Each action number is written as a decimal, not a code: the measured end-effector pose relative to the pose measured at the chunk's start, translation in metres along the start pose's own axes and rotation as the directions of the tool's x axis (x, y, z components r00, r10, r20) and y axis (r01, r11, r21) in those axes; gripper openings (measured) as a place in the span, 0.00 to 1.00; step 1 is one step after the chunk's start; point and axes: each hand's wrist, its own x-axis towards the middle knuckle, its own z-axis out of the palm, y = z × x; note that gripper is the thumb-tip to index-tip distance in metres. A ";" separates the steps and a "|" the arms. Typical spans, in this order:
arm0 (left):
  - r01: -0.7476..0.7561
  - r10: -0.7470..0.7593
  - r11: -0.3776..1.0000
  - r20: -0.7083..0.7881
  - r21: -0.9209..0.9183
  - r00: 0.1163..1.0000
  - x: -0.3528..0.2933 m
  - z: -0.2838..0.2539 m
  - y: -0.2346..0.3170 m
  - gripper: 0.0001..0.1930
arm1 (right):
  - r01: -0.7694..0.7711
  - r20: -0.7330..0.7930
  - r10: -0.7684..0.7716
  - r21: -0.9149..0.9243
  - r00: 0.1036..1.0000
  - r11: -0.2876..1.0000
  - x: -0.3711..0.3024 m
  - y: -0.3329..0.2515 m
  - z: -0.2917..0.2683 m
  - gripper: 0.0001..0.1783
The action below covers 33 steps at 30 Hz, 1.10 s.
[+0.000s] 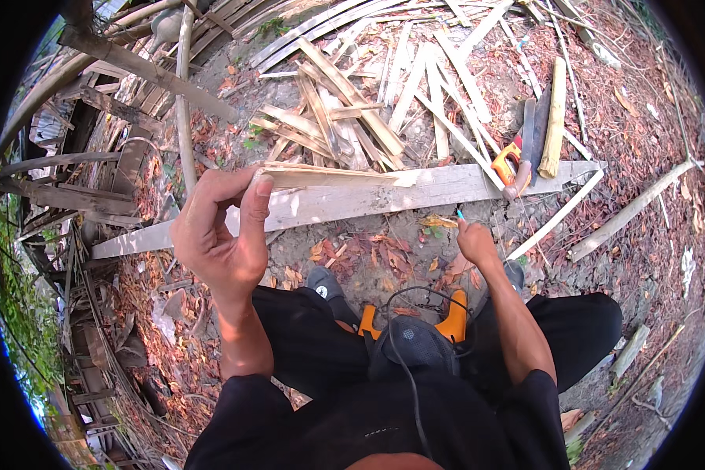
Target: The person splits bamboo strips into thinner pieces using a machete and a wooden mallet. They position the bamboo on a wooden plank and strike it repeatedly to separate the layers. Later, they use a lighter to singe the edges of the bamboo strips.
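Note:
My left hand (pixel 231 227) is raised at left of centre. Its thumb and bent fingers pinch the end of a thin, pale wooden strip (pixel 329 177), which points right above a long grey plank (pixel 446 186). Lower and to the right, my right hand (pixel 478 241) is closed around a small stick-like thing with a light-blue tip (pixel 460 213). Most of it is hidden in the fist, so its exact kind is unclear. On the plank's right part lie an orange-handled saw (pixel 507 161) and a dark-bladed machete (pixel 534 137), next to a thick wooden piece (pixel 554 117).
Split wooden sticks (pixel 341 113) lie heaped beyond the plank. Wooden poles and boards (pixel 102 196) crowd the left. Between my legs stands an orange seat frame (pixel 452 317), with a black cable (pixel 403 356) looping above it. A branch (pixel 630 210) lies at right on leaf-strewn ground.

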 end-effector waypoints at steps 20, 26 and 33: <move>-0.127 0.121 0.982 0.051 0.141 0.991 0.005 0.009 0.003 0.13 | 0.592 -0.102 -0.649 0.533 0.754 0.604 -0.109 -0.156 -0.133 0.20; -0.223 0.210 0.962 0.096 0.157 0.973 0.007 0.011 0.000 0.19 | 0.602 -0.085 -0.677 0.547 0.731 0.582 -0.109 -0.154 -0.138 0.20; -0.236 0.214 0.951 0.125 0.200 0.969 0.007 0.011 0.000 0.21 | 0.557 -0.096 -0.590 0.476 0.802 0.680 -0.101 -0.150 -0.123 0.22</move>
